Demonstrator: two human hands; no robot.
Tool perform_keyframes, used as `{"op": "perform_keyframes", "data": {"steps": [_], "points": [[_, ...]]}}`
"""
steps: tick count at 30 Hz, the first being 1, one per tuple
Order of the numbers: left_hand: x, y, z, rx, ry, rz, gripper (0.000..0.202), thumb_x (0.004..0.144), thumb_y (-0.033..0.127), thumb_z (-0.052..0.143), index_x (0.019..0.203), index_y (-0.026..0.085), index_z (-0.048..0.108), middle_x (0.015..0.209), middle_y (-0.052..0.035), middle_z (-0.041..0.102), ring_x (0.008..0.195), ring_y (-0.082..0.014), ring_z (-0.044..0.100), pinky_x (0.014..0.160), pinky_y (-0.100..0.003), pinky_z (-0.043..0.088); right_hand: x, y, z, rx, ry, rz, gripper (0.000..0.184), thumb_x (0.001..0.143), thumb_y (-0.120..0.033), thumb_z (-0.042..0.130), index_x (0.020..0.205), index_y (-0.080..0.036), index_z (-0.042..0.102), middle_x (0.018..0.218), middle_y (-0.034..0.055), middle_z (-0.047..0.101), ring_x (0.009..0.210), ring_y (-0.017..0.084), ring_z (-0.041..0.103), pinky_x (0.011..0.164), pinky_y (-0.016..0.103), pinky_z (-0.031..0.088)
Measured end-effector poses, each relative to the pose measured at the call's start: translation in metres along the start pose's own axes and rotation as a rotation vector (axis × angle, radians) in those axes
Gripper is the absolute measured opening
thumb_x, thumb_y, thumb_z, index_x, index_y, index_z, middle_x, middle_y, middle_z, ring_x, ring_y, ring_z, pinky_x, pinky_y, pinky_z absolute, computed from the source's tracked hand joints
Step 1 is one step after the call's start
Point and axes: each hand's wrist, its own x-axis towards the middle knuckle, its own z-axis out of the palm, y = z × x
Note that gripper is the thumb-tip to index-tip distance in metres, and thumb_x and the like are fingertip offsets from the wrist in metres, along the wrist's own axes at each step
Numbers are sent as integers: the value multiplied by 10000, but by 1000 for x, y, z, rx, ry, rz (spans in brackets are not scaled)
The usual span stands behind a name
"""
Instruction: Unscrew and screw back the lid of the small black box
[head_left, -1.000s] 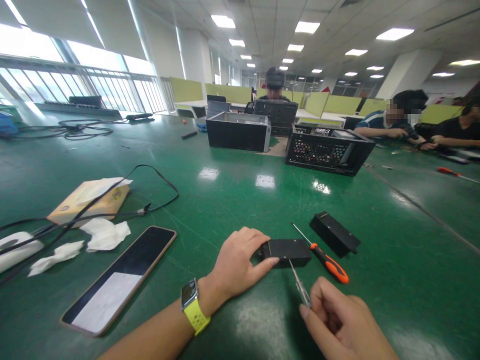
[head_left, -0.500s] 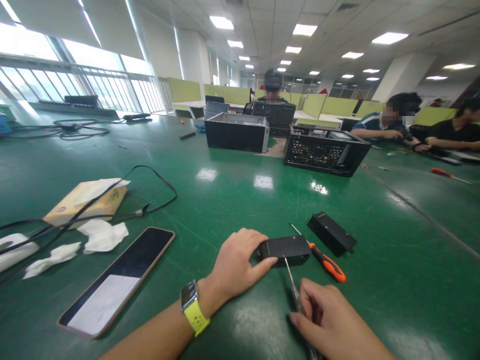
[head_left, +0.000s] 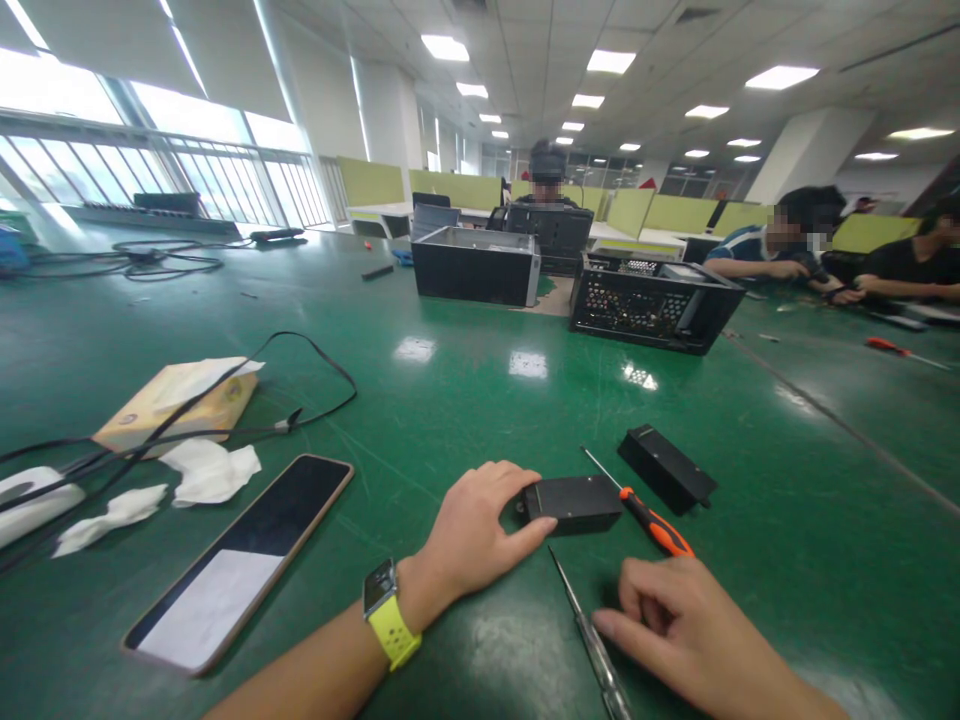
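My left hand (head_left: 478, 527), with a watch on a yellow-green strap at its wrist, grips the left end of a black rectangular box (head_left: 574, 502) between thumb and fingers. The box rests on the green table. In front of it a thin screwdriver with a clear handle (head_left: 600, 660) lies on the table, its tip pointing to the box. Just right of that handle is my right hand (head_left: 679, 625), empty, with curled fingers and the thumb apart from them. An orange-and-black screwdriver (head_left: 658, 527) lies behind my right hand, beside a second black box (head_left: 666, 468).
On the left lie a phone (head_left: 244, 565), crumpled tissues (head_left: 210, 470), a yellow tissue pack (head_left: 180, 400) and black cables (head_left: 330, 405). Farther back stand two computer cases (head_left: 476, 270) (head_left: 652, 305). Several people sit across the table, and another screwdriver (head_left: 889, 346) lies far right.
My right hand has let go of the clear-handled screwdriver and moved slightly right. The screwdriver's tip has come away from the box and it now lies on the table. My left hand stays put.
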Motion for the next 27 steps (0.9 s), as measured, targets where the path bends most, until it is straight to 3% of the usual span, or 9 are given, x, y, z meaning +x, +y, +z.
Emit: {"op": "perform_keyframes", "data": {"steps": [4,6,8,11,14,17,21,24,27], "points": [[3,2,-6,-107,-57,41,298,813,280,732,1080,184,641,989,-40,660,865,-201,612,771,-321,492,5,14,-5,-10,428,-36,248,881,-453,586,890,-206,610,706,-3,590,535,136,511,530,266,420],[3,2,-7,-152,-69,94,324,785,242,755,1082,177,642,999,-41,660,878,-195,615,782,-311,494,9,18,-5,-29,464,-43,433,855,-429,632,1212,-200,550,955,56,655,628,156,585,619,300,499],[4,1,-7,-178,-75,135,367,773,214,762,1117,175,638,1035,-47,663,924,-199,621,821,-314,496,14,20,-1,-44,424,-78,547,851,-399,642,1338,-214,477,1160,95,641,837,204,652,775,352,534],[2,-2,-6,-180,-71,169,428,795,214,746,1202,191,616,1121,-63,653,1007,-209,621,893,-333,496,20,19,3,-12,360,-133,413,870,-356,617,1255,-225,549,1197,85,645,1037,242,634,876,376,522],[0,-4,-5,-146,-16,182,589,806,266,749,1345,218,519,1269,-88,580,1134,-233,576,981,-372,472,21,22,-5,51,417,-99,325,842,-369,649,1130,-224,605,1089,63,675,924,220,662,799,337,541],[-1,-4,-5,-97,77,162,619,831,319,727,1384,215,468,1277,-103,553,1145,-249,562,979,-399,483,16,37,-26,110,686,61,425,766,-497,692,1078,-213,635,950,53,697,753,211,671,683,320,540],[-1,-4,-3,-54,122,171,511,865,288,678,1335,205,495,1213,-102,586,1095,-246,581,941,-404,501,10,78,-57,95,1033,474,650,653,-673,678,1090,-192,663,762,48,680,655,246,662,598,339,503],[-1,-4,-2,-47,116,184,487,874,268,663,1325,204,493,1202,-101,599,1096,-244,578,939,-406,496,9,114,-65,55,1008,667,726,643,-703,663,1140,-173,655,742,64,675,675,283,675,575,358,494],[-2,-5,-2,-47,112,180,460,884,269,649,1314,204,497,1181,-101,611,1081,-244,581,930,-411,496,12,139,-61,45,904,706,699,630,-686,680,1086,-156,684,660,59,663,600,292,655,527,373,476]]}}
